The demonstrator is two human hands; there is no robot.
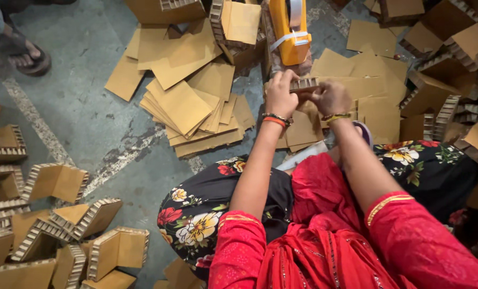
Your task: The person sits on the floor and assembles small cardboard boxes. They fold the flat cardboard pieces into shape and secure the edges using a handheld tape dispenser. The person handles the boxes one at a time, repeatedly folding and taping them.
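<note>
Between both hands — cardboard strip (304, 84), crosswise.

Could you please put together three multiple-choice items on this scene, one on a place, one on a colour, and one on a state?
1. Where does the tape dispenser stand?
A. Just beyond the two hands, at the top of the view
B. At the lower left, among the folded corner pieces
C. On the person's lap

2. What colour is the tape dispenser?
A. Blue
B. Yellow-orange
C. Green

3. How is the honeycomb cardboard strip held?
A. Lying loose on the floor
B. Pinched by one hand only
C. Gripped by both hands at once

Answers: 1 A, as it sits on the floor straight ahead of the hands; 2 B, as its body is plainly yellow-orange; 3 C, as the left hand and the right hand both close on the strip.
</note>
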